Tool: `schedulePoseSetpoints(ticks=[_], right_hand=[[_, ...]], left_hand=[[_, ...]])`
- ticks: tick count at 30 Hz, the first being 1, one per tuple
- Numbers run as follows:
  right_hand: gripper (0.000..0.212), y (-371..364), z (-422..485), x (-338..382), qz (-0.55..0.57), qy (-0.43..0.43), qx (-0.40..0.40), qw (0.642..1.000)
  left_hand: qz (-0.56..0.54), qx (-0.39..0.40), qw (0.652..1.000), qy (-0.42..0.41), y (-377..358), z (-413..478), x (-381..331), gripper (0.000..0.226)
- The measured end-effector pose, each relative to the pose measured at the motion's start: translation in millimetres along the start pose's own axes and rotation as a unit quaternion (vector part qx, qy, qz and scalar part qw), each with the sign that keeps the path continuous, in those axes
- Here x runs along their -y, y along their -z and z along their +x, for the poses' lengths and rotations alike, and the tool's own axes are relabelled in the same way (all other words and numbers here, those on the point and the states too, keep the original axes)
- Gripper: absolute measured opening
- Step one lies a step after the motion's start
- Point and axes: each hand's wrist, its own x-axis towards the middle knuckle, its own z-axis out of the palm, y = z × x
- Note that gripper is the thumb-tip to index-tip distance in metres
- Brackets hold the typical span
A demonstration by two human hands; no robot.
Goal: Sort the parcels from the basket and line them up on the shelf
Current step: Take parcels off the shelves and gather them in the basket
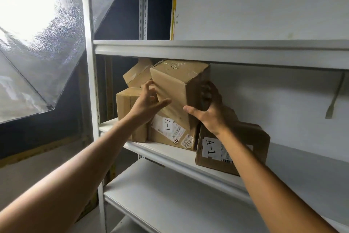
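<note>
R hand (209, 108) fingers clamped round right end of tilted cardboard parcel (175, 87), L hand (148, 101) fingers spread apart against its left edge, parcel atop A-1 boxes (168, 130) at shelf (170, 153) left end.

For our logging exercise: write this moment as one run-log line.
phase: placing | right hand: grips tilted box | left hand: open, against it | below: A-1 box on shelf

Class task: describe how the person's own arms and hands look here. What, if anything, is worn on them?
Both are bare. The left hand and right hand have no gloves, and no ring, watch or bracelet shows. The left forearm and right forearm are uncovered as far as the frame's lower edge, so no sleeve is in view.
</note>
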Motion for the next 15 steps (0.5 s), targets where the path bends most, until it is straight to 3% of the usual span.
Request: schedulePoseSetpoints(ticks=[5,7,10,15], right_hand=[[0.048,-2,17,-22,0.038,-0.026,0.017,0.999],[0.055,-2,19,-25,0.048,-0.032,0.013,0.998],[0.067,-2,20,-21,0.048,-0.007,-0.019,0.999],[0.056,-8,17,-8,0.053,0.026,-0.047,0.997]], left_hand=[[-0.017,-0.009,1.0,0.015,-17,20,6,0.084],[-0.015,-0.027,0.999,0.015,-20,22,10,0.082],[-0.01,-0.044,0.999,0.003,-18,20,12,0.079],[0.003,-0.045,0.999,-0.013,6,14,10,0.075]])
